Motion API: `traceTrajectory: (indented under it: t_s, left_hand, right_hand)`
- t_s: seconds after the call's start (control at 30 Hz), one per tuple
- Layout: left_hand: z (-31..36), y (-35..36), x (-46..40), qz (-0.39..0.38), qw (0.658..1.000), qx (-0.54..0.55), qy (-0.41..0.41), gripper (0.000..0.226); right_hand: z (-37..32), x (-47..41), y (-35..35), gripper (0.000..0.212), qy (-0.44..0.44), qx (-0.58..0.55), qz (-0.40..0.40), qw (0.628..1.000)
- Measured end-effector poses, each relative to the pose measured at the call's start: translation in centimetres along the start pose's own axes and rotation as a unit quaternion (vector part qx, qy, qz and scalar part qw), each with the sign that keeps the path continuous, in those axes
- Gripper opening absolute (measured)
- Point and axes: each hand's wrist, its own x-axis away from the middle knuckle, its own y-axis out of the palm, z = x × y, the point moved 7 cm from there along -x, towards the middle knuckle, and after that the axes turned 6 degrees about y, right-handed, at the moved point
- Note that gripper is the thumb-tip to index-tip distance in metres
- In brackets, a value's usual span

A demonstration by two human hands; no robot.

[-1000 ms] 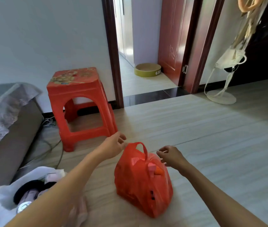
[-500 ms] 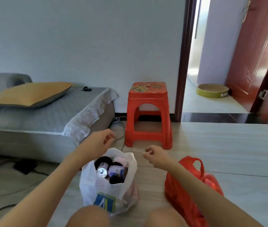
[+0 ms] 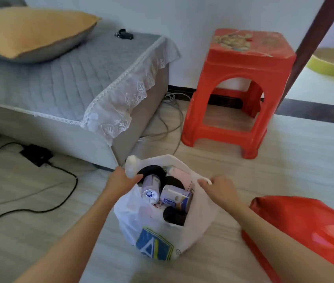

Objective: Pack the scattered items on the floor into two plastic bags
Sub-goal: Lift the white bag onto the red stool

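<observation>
On bare floor by the sofa (image 3: 109, 139), both hands (image 3: 121, 180) (image 3: 221, 188) grip the white bag (image 3: 133, 219) handles.

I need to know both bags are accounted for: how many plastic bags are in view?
2. The white bag stands on the floor in front of the person, both hands gripping its handles. The red bag lies to its right, partly cut off by the frame edge.

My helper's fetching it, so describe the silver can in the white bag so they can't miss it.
Find the red stool; the white bag stands open before it. Inside, the silver can lies nearest the left hand, its shiny round end up, unlike the blue-labelled tin beside it.
</observation>
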Motion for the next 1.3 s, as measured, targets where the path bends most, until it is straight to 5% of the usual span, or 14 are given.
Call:
traceTrajectory:
  t_s: [0.1, 0.2, 0.47, 0.7, 1.1, 1.3]
  left_hand:
    - [0.5, 0.4, -0.4, -0.031, 0.972, 0.222, -0.075, 0.009]
    - [3.4, -0.9, 1.4, -0.055, 0.95, 0.291, -0.104, 0.012]
    - [5.4, -9.0, 10.5, -0.147, 0.927, 0.223, -0.264, 0.022]
    - [10.5, -15.3, 12.4, -0.186, 0.915, 0.19, -0.304, 0.016]
    - [26.1, -25.4, 13.6, -0.332, 0.925, 0.039, -0.179, 0.023]
    - [39.1, -28.9, 9.0, -0.332, 0.94, 0.007, -0.08, 0.029]
  right_hand:
    - [-0.5, -0.3, -0.3, 0.038, 0.094, -0.244, -0.06, 0.963]
    - [-1.1, 1.1, -1.1, 0.038, 0.173, -0.263, -0.119, 0.942]
    - [-3.3, 8.1, -5.4, 0.025, 0.301, -0.203, -0.171, 0.916]
    - [-7.2, 11.3, -13.2, 0.02, 0.351, -0.188, -0.158, 0.904]
    - [-13.2, 16.8, -32.6, 0.021, 0.346, -0.224, -0.114, 0.904]
    - [-16.8, 12.7, -44.4, 0.024, 0.308, -0.243, -0.093, 0.915]
